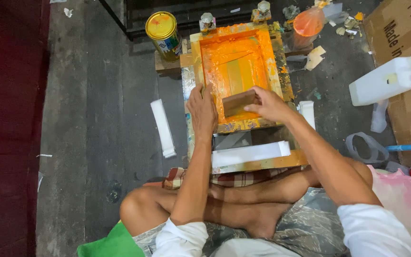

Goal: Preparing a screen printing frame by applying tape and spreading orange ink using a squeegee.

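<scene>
Now the right hand (268, 104) grips a brown wooden squeegee (238, 103) at the six o'clock edge of the orange-inked printing screen (234, 66). At nine o'clock of the squeegee, the left hand (202, 110) lies flat on the frame, fingers released.

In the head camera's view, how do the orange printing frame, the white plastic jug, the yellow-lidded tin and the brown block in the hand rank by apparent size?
1. Orange printing frame, clearly largest.
2. White plastic jug.
3. Yellow-lidded tin and the brown block in the right hand look alike; the block is partly covered, so I won't rank them.
</scene>
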